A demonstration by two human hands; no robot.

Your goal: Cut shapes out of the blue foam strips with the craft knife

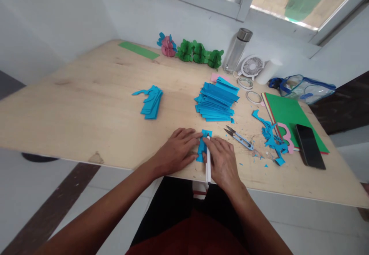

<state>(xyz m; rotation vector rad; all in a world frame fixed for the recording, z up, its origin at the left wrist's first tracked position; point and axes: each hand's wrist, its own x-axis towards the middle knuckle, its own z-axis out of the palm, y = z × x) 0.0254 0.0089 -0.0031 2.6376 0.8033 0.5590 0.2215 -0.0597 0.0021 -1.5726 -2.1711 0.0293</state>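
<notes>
A small blue paper strip (200,158) lies at the front edge of the table, partly covered by my hands. My left hand (177,149) rests on its left side, fingers stretched out and tips pressing the paper. In my right hand (221,157) is a white marker (208,166), its dark tip toward the upper part of the strip. Thread snips (238,137) with a light-blue handle lie just beyond my right hand. A thick pile of folded blue paper strips (217,101) sits ahead, and cut blue pieces (152,103) are stacked to the left.
Blue scraps (271,136) and a black phone (309,146) lie at right, near green paper sheets (291,113). Along the wall stand green paper figures (198,52), a pink one (167,47), a glass bottle (236,51) and a small fan (252,67). A green strip (138,50) lies back left.
</notes>
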